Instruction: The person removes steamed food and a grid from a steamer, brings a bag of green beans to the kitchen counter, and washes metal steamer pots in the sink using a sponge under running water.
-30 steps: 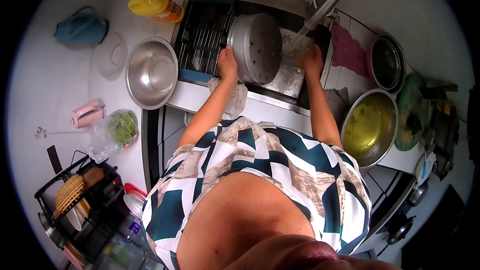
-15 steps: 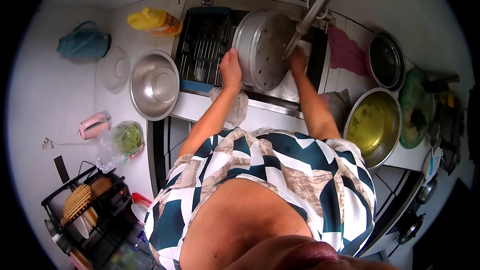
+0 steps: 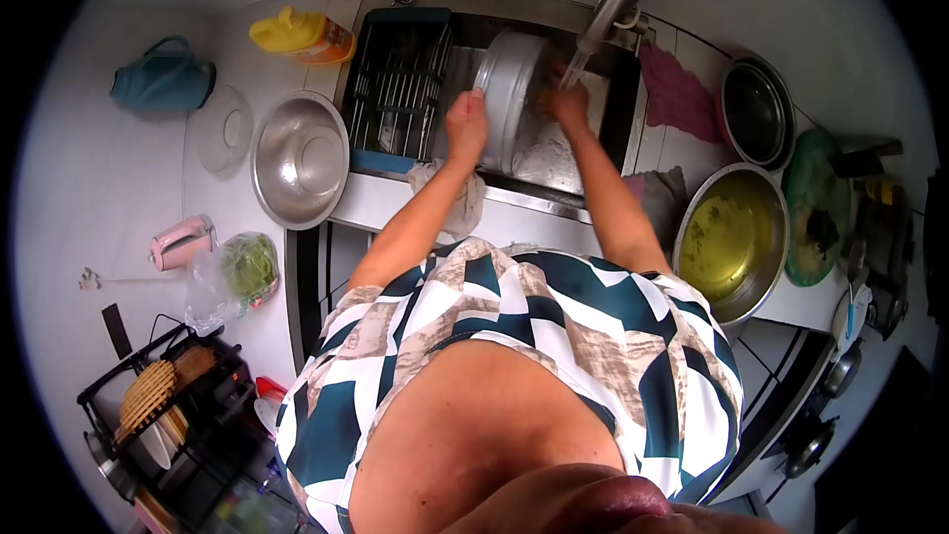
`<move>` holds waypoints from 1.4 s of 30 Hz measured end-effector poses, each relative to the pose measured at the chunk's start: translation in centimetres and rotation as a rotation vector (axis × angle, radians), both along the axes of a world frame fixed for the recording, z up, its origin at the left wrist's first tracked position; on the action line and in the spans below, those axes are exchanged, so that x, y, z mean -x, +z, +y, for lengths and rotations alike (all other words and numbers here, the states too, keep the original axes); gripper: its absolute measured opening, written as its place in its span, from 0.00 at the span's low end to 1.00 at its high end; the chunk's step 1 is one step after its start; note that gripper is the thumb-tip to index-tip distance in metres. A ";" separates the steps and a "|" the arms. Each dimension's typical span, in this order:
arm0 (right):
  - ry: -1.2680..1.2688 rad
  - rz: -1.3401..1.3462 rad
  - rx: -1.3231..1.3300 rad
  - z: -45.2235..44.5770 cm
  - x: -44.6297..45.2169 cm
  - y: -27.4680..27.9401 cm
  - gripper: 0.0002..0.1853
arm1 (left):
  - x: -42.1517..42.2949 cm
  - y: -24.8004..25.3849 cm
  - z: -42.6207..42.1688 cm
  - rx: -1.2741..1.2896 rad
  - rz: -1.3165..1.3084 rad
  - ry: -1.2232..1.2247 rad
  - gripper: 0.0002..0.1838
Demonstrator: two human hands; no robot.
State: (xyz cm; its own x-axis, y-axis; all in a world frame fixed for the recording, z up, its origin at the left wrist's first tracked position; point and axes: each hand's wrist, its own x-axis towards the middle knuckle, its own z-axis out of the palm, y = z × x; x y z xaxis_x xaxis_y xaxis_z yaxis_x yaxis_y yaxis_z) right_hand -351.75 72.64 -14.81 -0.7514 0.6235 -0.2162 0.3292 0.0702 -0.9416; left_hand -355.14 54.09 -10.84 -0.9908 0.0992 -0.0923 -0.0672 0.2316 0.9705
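A round metal steamer pot (image 3: 507,104) is held tilted on its side over the sink (image 3: 554,153). My left hand (image 3: 467,124) grips its left rim, fingers closed. At the pot's right, beside its open or perforated face, is my right hand (image 3: 565,104), under the faucet (image 3: 608,15) with water running on it. Blur and water hide what its fingers do. A dish rack (image 3: 397,89) with a blue edge stands left of the pot, and a grey cloth (image 3: 450,200) hangs over the sink's front edge.
A steel bowl (image 3: 300,160) and yellow bottle (image 3: 301,37) are at the left. Bagged greens (image 3: 247,270) lie near a pink appliance (image 3: 182,242). On the right are a pink cloth (image 3: 677,94), a basin of yellowish liquid (image 3: 732,242), dark bowls (image 3: 756,111) and a green lid (image 3: 817,208).
The pot has turned, so its perforated face points more to the right and shows less. My right hand has moved left from the sink's right side to the pot.
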 end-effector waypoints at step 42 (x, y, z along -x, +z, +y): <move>-0.369 -0.027 0.890 -0.4 -6.8 -8.3 0.15 | 4.2 2.0 -3.2 -0.687 -0.395 0.235 0.14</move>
